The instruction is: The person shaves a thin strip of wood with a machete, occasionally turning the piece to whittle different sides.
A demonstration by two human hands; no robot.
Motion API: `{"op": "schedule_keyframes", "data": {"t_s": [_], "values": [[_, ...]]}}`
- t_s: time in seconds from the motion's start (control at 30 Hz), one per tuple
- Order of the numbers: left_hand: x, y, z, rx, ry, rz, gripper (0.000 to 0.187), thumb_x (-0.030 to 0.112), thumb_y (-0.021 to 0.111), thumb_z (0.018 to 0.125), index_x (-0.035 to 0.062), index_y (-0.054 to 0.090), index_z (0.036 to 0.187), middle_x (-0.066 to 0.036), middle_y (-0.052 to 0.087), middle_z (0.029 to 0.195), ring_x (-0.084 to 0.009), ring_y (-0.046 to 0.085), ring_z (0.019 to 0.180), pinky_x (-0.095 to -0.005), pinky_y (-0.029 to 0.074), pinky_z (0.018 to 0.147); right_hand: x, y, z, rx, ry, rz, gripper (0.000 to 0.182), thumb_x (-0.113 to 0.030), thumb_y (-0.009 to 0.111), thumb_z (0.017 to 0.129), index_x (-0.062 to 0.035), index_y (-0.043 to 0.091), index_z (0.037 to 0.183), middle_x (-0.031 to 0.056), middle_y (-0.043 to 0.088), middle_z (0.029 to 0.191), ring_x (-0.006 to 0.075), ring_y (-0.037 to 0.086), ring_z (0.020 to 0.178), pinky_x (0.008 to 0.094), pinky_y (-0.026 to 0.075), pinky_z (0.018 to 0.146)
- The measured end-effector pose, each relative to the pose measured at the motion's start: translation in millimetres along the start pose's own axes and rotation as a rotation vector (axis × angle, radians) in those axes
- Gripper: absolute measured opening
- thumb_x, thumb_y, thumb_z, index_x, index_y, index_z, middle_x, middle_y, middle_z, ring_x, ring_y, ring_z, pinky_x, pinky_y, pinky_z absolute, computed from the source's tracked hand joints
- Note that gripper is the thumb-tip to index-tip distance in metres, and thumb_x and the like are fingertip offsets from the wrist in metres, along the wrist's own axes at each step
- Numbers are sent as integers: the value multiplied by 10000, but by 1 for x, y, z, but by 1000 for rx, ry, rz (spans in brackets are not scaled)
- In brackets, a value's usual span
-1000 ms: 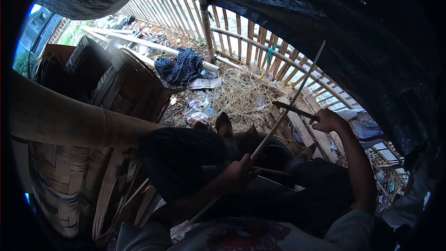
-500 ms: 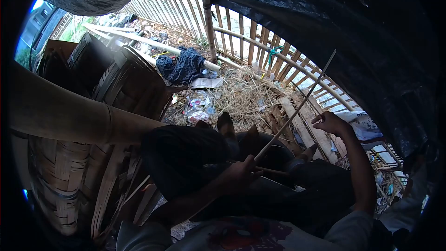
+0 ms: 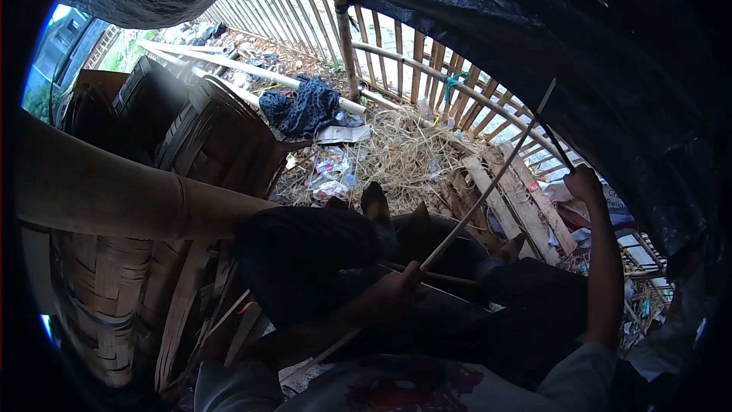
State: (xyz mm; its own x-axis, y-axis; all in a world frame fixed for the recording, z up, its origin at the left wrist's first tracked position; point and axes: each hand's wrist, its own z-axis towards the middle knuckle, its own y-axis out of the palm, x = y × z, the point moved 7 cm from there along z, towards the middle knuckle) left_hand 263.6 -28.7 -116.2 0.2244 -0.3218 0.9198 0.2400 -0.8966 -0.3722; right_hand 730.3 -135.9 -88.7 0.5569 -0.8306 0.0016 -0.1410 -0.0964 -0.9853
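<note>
My left hand [image 3: 400, 286] is closed around a long, thin bamboo strip [image 3: 488, 192] above my lap. The strip slants from the lower left up to a pointed far end at the upper right. My right hand [image 3: 583, 183] is raised at the right, its fingers wrapped round the handle of a dark, slim knife [image 3: 554, 140]. The blade points up and left, and its tip overlaps the upper part of the strip in this view. Between my knees another thin stick [image 3: 442, 276] lies crosswise, partly hidden by my left hand.
A thick bamboo pole [image 3: 137, 198] runs in from the left beside woven bamboo panels [image 3: 206, 130]. Ahead lie straw [image 3: 404, 156], a dark cloth [image 3: 301, 107] and wooden planks [image 3: 526, 198]. A slatted fence [image 3: 427, 69] stands behind, under a dark tarpaulin [image 3: 610, 53].
My right hand has moved up and to the right, and the knife blade now stands out beside the strip. My left hand keeps its hold, almost unmoved.
</note>
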Motion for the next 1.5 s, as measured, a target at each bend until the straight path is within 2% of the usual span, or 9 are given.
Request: {"op": "schedule_keyframes", "data": {"t_s": [0.2, 0.27, 0.33, 0.43, 0.77, 1.03, 1.17, 1.27, 1.5], "values": [[5, 1, 6, -17, 33, -7, 387, 136, 658, 814, 11, 355, 1021, -153, 518, 675, -381, 543, 564, -428, 406, 455, 0, 9, -17, -162, 94, 240, 308, -256, 589, 745, 18, 661, 866, 256, 640, 811, 305, 652, 804, 403, 493, 704], [7, -2, 7, -15, 18, -16, 390, 136, 657, 814, 9, 355, 1026, -156, 519, 677, -383, 545, 566, -431, 407, 456, -38, 3, -33, -98, -227, 284, 274, -249, 576, 760, -3, 670, 835, 237, 634, 728, 261, 649, 735, 386, 484, 663], [6, -3, 6, -21, -4, -22, 392, 136, 656, 813, 8, 356, 1030, -159, 521, 679, -385, 547, 569, -434, 407, 457, -27, 20, -20, -66, -308, 239, 264, -248, 574, 763, 0, 661, 789, 216, 627, 684, 283, 650, 685, 417, 478, 634], [6, -5, 8, 28, 30, -1, 325, 194, 610, 848, 34, 353, 967, -204, 526, 670, -421, 549, 661, -484, 413, 546, 16, 3, 5, -41, 79, 105, 327, -281, 587, 752, 12, 642, 887, 253, 642, 863, 387, 631, 859, 463, 497, 760], [12, 2, 4, -65, 68, 30, 364, 195, 630, 834, 34, 359, 1015, -178, 531, 678, -412, 554, 635, -482, 411, 524, 15, -14, -4, 217, -232, 334, 257, -174, 597, 738, 29, 635, 892, 244, 636, 856, 381, 618, 871, 444, 476, 763], [12, 6, 3, -121, -15, 31, 361, 224, 623, 841, 43, 360, 1008, -184, 535, 681, -423, 552, 656, -500, 410, 536, 22, -15, -9, 239, -233, 261, 362, -177, 620, 740, 51, 597, 1020, 271, 606, 975, 404, 571, 979, 438, 446, 858], [11, 9, 3, -127, 7, 74, 369, 224, 629, 837, 41, 359, 1008, -188, 535, 683, -424, 555, 652, -497, 414, 530, 64, -9, 5, 223, 88, 118, 489, -183, 644, 721, 80, 540, 1120, 281, 592, 1038, 429, 532, 1061, 434, 415, 941], [9, 9, 2, -105, 37, 89, 378, 220, 634, 834, 36, 353, 1007, -187, 534, 682, -421, 555, 645, -493, 415, 525, 82, 0, 16, 354, -68, 121, 549, -169, 651, 722, 72, 489, 1188, 278, 583, 1071, 417, 537, 1066, 440, 422, 934], [14, 7, 9, -72, 114, 55, 389, 196, 636, 831, 22, 338, 1010, -183, 528, 678, -409, 555, 625, -477, 424, 505, 5, -4, -25, -24, -240, 302, 618, -150, 645, 741, -108, 437, 1322, 239, 603, 1072, 346, 611, 926, 393, 475, 795]]}}
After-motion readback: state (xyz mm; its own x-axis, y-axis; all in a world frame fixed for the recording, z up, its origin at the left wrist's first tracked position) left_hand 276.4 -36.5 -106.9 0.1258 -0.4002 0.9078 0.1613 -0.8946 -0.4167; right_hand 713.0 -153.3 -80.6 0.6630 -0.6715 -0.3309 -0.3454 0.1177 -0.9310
